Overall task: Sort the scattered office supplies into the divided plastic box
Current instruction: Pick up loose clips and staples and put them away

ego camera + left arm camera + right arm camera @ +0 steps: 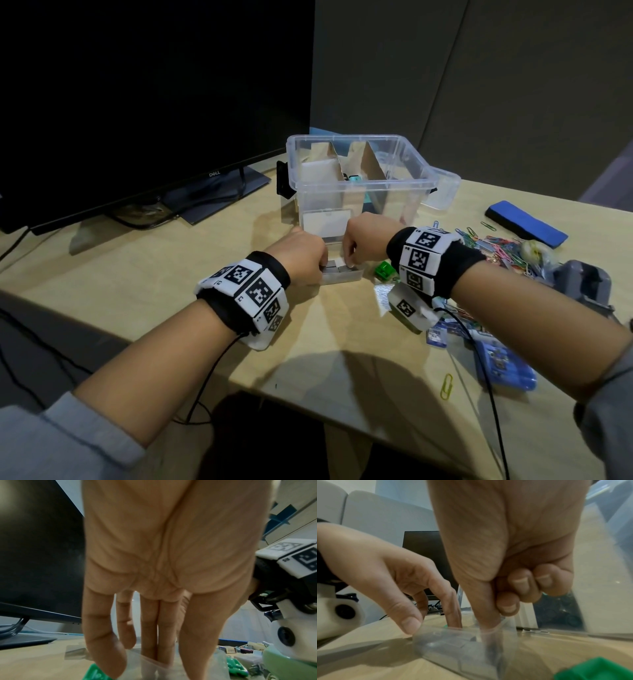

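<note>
Both hands meet over a small clear case point(342, 274) of grey staple blocks lying on the counter point(171, 274) just in front of the divided box point(359, 181), its long axis running left to right. The left hand point(301, 257) steadies the case's left end, thumb and fingers point(411, 622) pressed to its rim. The right hand point(363, 243) pokes one finger into the case, its other fingers curled, holding nothing. Inside the box, cardboard dividers form compartments; a teal item point(354, 178) sits in the middle one. Paper clips point(496, 246) lie near the counter's right edge.
</note>
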Tool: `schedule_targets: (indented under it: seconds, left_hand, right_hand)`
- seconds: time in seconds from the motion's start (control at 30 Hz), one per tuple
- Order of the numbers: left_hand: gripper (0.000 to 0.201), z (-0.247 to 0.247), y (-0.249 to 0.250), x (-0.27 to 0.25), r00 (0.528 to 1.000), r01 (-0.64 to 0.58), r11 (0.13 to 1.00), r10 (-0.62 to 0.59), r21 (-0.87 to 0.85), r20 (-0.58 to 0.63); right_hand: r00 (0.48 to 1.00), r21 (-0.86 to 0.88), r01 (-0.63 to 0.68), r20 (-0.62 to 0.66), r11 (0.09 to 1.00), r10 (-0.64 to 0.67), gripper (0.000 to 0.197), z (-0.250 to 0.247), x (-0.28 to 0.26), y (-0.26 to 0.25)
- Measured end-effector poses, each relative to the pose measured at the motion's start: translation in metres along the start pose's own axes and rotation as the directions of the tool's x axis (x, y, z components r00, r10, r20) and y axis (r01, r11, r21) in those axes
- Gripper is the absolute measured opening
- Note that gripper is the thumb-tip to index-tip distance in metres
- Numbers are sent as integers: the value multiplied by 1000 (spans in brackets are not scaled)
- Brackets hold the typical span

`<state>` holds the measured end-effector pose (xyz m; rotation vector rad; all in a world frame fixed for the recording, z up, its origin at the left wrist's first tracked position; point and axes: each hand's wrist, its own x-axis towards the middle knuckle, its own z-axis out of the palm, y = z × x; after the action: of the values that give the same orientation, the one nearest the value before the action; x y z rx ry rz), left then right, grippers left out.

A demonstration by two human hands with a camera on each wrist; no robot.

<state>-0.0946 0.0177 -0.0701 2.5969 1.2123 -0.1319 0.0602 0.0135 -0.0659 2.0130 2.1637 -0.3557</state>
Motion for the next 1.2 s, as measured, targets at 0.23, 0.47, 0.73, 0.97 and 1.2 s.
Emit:
schedule_targets:
  seconds: [0.23,0.47,0.73,0.97,1.2]
  left_hand:
    - [26,4,-2,6,1000,-1,1000,1,12,-19]
    - [25,5,5,8,999,4,999,-3,41,-36]
    - [24,6,37,10,984,-97,995,101,37,-149]
    - [55,16,97,22,929,-369,929,369,31,21]
    - [64,28,128,31,864,-481,856,428,187,265]
  right_hand:
    - [1000,90,15,-26,996,-13,11,1,-1,4]
    - [998,238,-46,-24,970,54,10,-16,-24,41]
    - [954,76,-289,-63,954,294,17,-25,-65,108]
    - [868,-204,-480,33,853,496,38,-11,-96,155]
    - [811,-191,-545,127,817,571,35,3,-112,184]
